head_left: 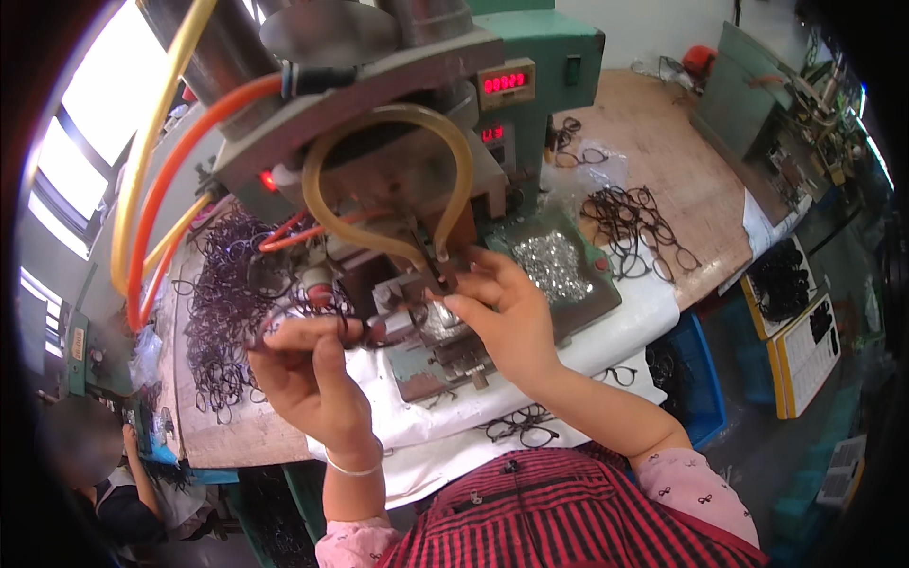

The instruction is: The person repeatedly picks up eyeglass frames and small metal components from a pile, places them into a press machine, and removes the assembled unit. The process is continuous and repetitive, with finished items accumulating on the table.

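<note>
A dark eyeglass frame (353, 330) is sitting at the front of a green press (388, 166), beside its metal fixture (440, 322). The left hand (317, 388) is holding it, thumb and fingers pinching narrow; the right hand (511, 317) is reaching in beside the upright tooling, its thumb and forefinger nearly meeting, though I cannot tell whether they are gripping anything. The chief danger is lying there: if the press were cycling now, fingertips could be getting caught. A loose left pinch could also be letting the frame tilt, so the tooling would be marking or cracking the rim. The tubing loop (464, 170) is hanging just above, and might be hindering the view. Farther right, a tray (601, 308) is holding shiny small pieces that a sweeping forearm could be spilling. At the worktop's (653, 123) near side, loose spectacles (521, 428) are lying where a sleeve might be dragging them off.
</note>
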`<state>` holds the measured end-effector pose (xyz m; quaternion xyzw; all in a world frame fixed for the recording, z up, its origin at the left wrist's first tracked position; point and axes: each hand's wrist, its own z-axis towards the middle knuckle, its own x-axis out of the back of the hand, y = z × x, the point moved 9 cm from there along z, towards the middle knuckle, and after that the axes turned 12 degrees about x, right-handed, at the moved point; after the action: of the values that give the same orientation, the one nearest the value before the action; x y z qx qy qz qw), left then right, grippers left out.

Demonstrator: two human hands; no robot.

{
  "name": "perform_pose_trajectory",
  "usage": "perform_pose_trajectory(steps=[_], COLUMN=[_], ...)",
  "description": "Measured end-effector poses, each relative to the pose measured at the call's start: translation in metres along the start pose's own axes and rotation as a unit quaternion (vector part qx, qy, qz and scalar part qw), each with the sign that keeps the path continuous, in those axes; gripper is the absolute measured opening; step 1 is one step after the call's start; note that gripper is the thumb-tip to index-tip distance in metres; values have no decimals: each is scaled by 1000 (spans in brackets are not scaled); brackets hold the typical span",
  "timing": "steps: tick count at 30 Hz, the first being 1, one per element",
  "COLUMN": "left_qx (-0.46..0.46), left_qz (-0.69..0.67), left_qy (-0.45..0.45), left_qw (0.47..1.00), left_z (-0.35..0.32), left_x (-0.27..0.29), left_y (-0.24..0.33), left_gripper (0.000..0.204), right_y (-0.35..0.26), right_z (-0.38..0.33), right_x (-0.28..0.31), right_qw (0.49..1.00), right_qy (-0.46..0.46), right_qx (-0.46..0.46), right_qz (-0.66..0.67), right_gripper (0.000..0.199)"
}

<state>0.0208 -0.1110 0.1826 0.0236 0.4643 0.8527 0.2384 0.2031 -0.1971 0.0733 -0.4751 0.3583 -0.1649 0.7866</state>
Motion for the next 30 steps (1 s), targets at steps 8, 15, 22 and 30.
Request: perform_pose_trajectory(steps=[8, 15, 22, 30], left_qx=[13, 62, 18, -3], left_qz=[-27, -27, 83, -1], left_qy=[10, 29, 40, 32], left_qw=[999, 997, 996, 999], left_z=[10, -4, 20, 30], left_x=[9, 14, 0, 8], left_y=[5, 4, -1, -9], left_gripper=[16, 19, 16, 8], right_y=[6, -6, 2, -1], right_z=[4, 9, 3, 6], right_x=[18, 25, 5, -1], right_qw=[995, 998, 997, 986], right_qy=[-30, -36, -43, -61], right_qx=[32, -18, 60, 136], right_qz=[-94, -55, -23, -80], right_gripper=[26, 14, 40, 57])
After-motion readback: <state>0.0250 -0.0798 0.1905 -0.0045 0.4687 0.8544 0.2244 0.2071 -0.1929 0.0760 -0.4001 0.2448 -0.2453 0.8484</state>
